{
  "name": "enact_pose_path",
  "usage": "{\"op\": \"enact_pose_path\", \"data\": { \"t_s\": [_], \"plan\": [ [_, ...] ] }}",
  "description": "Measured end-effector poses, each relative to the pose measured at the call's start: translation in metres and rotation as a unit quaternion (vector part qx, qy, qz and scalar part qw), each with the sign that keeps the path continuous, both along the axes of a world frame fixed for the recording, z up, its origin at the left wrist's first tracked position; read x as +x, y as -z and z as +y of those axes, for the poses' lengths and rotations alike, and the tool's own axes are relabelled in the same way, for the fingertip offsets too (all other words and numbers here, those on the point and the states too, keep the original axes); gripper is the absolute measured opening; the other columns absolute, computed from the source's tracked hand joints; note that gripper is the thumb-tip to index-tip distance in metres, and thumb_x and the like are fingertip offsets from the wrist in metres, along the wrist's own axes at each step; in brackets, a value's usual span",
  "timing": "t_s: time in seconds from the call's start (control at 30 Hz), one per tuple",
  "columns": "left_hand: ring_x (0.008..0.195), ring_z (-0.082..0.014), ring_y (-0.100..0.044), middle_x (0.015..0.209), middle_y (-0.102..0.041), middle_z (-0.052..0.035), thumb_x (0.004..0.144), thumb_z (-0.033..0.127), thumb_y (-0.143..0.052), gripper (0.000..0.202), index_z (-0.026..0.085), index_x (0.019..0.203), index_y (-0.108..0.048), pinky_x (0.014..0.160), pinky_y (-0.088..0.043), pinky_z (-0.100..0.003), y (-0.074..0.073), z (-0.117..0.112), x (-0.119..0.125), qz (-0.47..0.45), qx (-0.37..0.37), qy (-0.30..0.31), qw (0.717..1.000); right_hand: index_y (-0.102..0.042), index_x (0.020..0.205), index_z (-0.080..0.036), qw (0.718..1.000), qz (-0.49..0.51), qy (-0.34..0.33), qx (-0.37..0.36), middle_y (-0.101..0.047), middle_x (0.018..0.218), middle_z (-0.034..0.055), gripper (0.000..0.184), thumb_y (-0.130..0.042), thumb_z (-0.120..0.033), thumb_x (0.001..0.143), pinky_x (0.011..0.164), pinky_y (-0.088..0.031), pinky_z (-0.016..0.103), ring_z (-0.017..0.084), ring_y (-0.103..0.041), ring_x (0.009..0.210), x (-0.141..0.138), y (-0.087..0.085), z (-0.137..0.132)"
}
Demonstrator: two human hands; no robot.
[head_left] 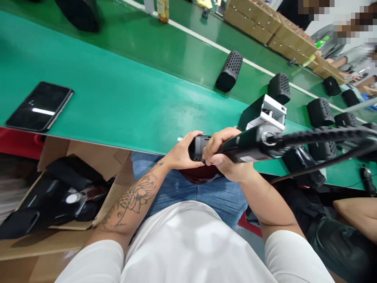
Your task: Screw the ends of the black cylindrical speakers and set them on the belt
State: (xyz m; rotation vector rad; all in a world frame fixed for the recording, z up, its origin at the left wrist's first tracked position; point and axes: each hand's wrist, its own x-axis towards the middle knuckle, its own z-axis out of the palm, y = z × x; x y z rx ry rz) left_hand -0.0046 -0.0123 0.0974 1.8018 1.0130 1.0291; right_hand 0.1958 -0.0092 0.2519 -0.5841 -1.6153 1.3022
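My left hand [184, 151] grips a small black speaker housing [198, 147] at the near edge of the green conveyor belt [123, 94], just above my lap. My right hand [225, 157] is wrapped around a black electric screwdriver [250, 144], whose tip end meets the housing. The tool's coiled cable [321, 135] runs off to the right. The housing's far side is hidden by my fingers.
A black phone [39, 106] lies on the belt at the left. Several black speaker housings [229, 70] and a white fixture block [269, 114] sit further along. A cardboard box of black parts [59, 196] stands at my left. Cartons [265, 23] and other workers are at the far right.
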Motion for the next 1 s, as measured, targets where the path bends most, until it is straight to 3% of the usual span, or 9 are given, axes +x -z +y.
{"op": "enact_pose_path", "data": {
  "t_s": [0.13,0.3,0.4,0.57,0.63,0.7,0.8,0.9,1.0],
  "plan": [
    [0.162,-0.0484,-0.077,0.171,-0.075,-0.0197,0.081,0.059,-0.111,0.114,0.027,0.175,-0.055,0.144,-0.062,-0.070,0.005,-0.027,0.005,0.038,0.051,-0.085,0.994,-0.078,0.101,-0.031,0.991,0.093,0.033,0.086,-0.069,0.063,-0.0081,0.043,-0.099,-0.068,0.102,0.050,-0.064,0.035,0.018,-0.065,0.045,0.022,-0.024,0.000],
    [0.158,-0.0506,-0.077,0.170,-0.069,-0.0222,0.088,0.066,-0.112,0.128,0.032,0.187,-0.039,0.130,-0.072,-0.072,0.011,-0.099,0.030,0.125,0.082,-0.251,0.957,-0.079,0.104,-0.033,0.912,0.098,0.354,0.182,-0.068,0.065,-0.0098,0.039,-0.099,-0.065,0.105,0.050,-0.059,0.035,0.017,-0.063,0.044,0.109,-0.046,0.043],
    [0.148,-0.0537,-0.082,0.174,-0.066,-0.0257,0.095,0.088,-0.098,0.121,0.031,0.188,-0.044,0.114,-0.078,-0.070,0.005,-0.120,0.022,0.200,0.082,-0.217,0.952,-0.070,0.094,-0.031,0.863,0.053,0.472,0.175,-0.067,0.064,-0.0102,0.048,-0.099,-0.069,0.101,0.052,-0.056,0.035,0.016,-0.063,0.048,0.157,-0.028,0.081],
    [0.112,-0.0337,-0.091,0.173,-0.076,-0.0178,0.127,0.050,-0.056,0.055,0.033,0.178,-0.065,0.102,-0.080,-0.052,-0.040,-0.047,-0.024,0.234,0.066,-0.068,0.968,-0.065,0.086,-0.030,0.862,0.050,0.490,0.118,-0.063,0.058,-0.0112,0.052,-0.096,-0.071,0.095,0.049,-0.057,0.034,0.016,-0.061,0.042,0.187,0.015,0.107],
    [0.141,-0.0431,-0.087,0.184,-0.072,-0.0193,0.116,0.035,-0.070,0.062,0.036,0.178,-0.070,0.125,-0.074,-0.067,-0.066,0.004,-0.023,0.251,0.142,-0.018,0.957,-0.065,0.087,-0.030,0.869,0.052,0.480,0.110,-0.063,0.059,-0.0112,0.053,-0.095,-0.073,0.095,0.048,-0.057,0.033,0.017,-0.061,0.041,0.189,0.023,0.106],
    [0.170,-0.0460,-0.073,0.188,-0.072,-0.0078,0.103,0.021,-0.081,0.073,0.050,0.170,-0.078,0.149,-0.053,-0.082,-0.089,0.049,-0.003,0.243,0.183,0.104,0.947,-0.067,0.088,-0.030,0.879,0.054,0.462,0.103,-0.064,0.060,-0.0105,0.053,-0.097,-0.073,0.095,0.047,-0.056,0.032,0.017,-0.062,0.042,0.190,0.023,0.102],
    [0.175,-0.0354,-0.072,0.172,-0.083,0.0094,0.095,0.010,-0.078,0.070,0.059,0.143,-0.089,0.159,-0.044,-0.078,-0.113,0.091,0.043,0.198,0.153,0.328,0.911,-0.072,0.089,-0.027,0.890,0.074,0.442,0.087,-0.066,0.060,-0.0087,0.049,-0.102,-0.066,0.091,0.046,-0.057,0.031,0.015,-0.062,0.042,0.190,0.013,0.089],
    [0.171,-0.0350,-0.075,0.156,-0.090,0.0038,0.091,0.008,-0.072,0.055,0.047,0.124,-0.090,0.162,-0.040,-0.074,-0.122,0.102,0.071,0.215,0.155,0.438,0.859,-0.075,0.091,-0.027,0.889,0.119,0.432,0.090,-0.066,0.060,-0.0089,0.042,-0.103,-0.059,0.092,0.047,-0.060,0.031,0.015,-0.061,0.043,0.185,-0.004,0.069],
    [0.161,-0.0474,-0.077,0.148,-0.089,-0.0142,0.083,0.014,-0.082,0.059,0.035,0.138,-0.088,0.157,-0.041,-0.077,-0.125,0.090,0.071,0.304,0.243,0.401,0.830,-0.078,0.097,-0.030,0.888,0.158,0.410,0.132,-0.067,0.061,-0.0099,0.038,-0.102,-0.059,0.097,0.048,-0.063,0.031,0.015,-0.063,0.044,0.185,-0.024,0.044]
  ]
}}
